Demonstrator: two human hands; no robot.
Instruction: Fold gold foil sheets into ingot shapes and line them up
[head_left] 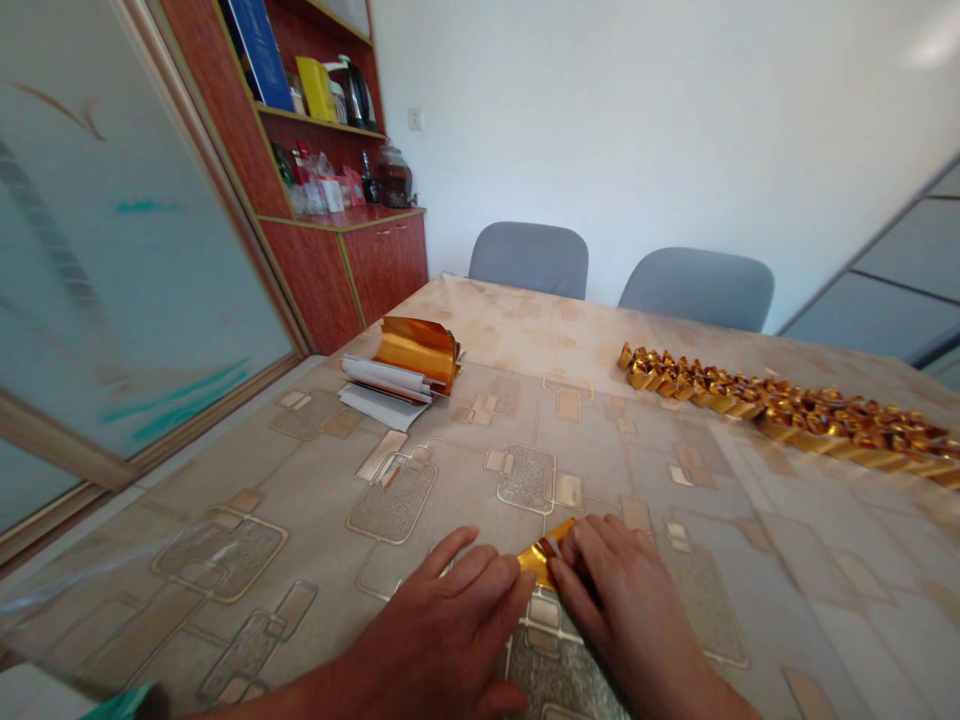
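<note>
left hand (442, 625): nearly shut, fingers press on the left end of the foil
right hand (622, 600): nearly shut, fingers hold the right end of the foil
foil (544, 555): a small gold piece, between the hands, at the near edge of the table (480, 320)
paper stack (382, 390): on the table, far left, with gold sheets (416, 350) on top
gold folds (780, 410): a long row on the table, right side

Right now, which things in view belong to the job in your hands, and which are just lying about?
Apparently the job:
gold foil piece between left hand and right hand
curled gold foil sheets on white paper
row of folded gold foil pieces

Just lying about:
grey chairs
red wooden cabinet
kettle
</note>
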